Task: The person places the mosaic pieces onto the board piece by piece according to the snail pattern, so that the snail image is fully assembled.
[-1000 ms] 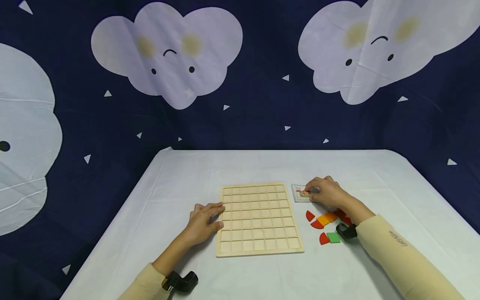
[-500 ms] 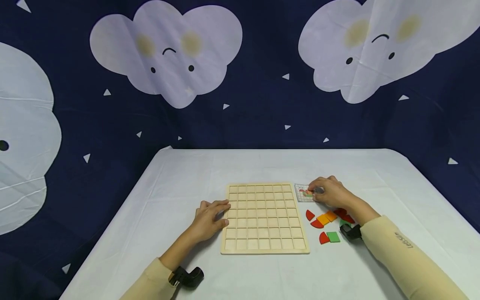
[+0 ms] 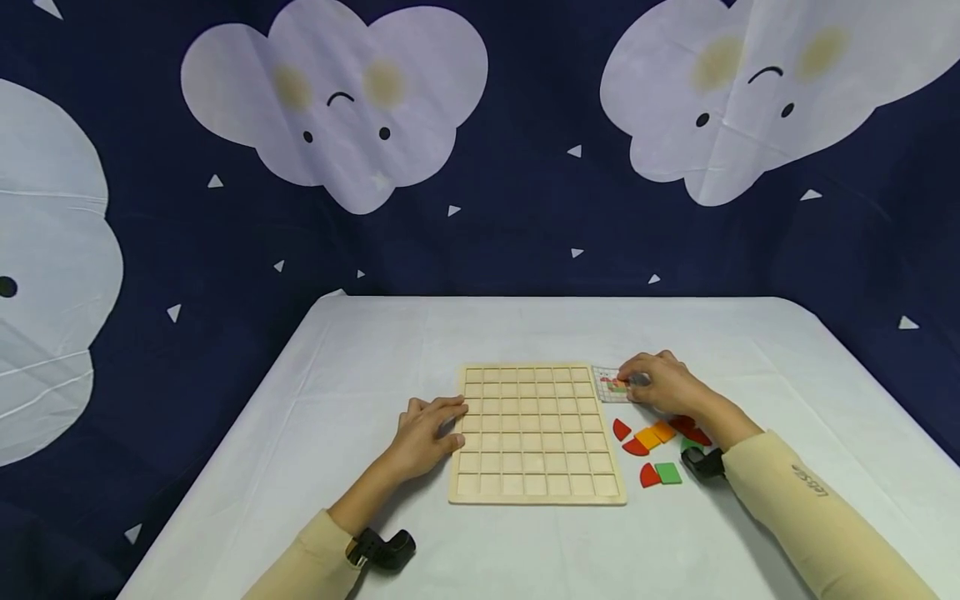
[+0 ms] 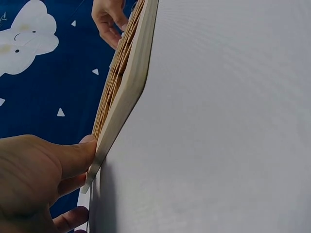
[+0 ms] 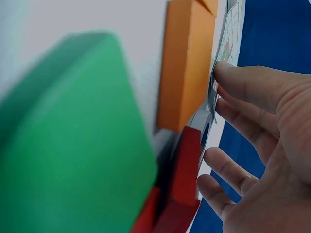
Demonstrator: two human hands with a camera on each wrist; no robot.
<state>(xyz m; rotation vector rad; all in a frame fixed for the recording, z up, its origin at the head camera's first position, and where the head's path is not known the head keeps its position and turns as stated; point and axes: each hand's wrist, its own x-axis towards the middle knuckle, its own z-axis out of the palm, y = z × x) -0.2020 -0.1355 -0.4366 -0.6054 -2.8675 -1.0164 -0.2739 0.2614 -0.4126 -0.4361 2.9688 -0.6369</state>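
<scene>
I'm on the head feed, and here's the wooden board (image 3: 538,432), lying around the middle of the worktop (image 3: 375,358), grid side up, its far edge facing the worktop's far edge. The left hand (image 3: 424,433) is at the board's left edge, fingers loosely extended, thumb and fingertips touching the rim rather than wrapped round it; I'd judge that's to steady the board or square it up from that side. Over at the board's far right corner, there's the picture card (image 3: 609,385), just beside it; whether the two touch, I can't tell. The right hand (image 3: 667,387) has the card's right side pinched between thumb and finger, which I read as a light hold that leaves part of the printed pattern in sight. Nearer the person than the card, towards the worktop's right edge, I've got a loose spread: red wedges (image 3: 621,429), orange squares (image 3: 656,433) and a green square (image 3: 667,473), likely set there for easy reach of that right hand. The right wrist hides some of them, and a blurred green piece (image 5: 87,136) looms large on the wrist feed, so I won't call a count
</scene>
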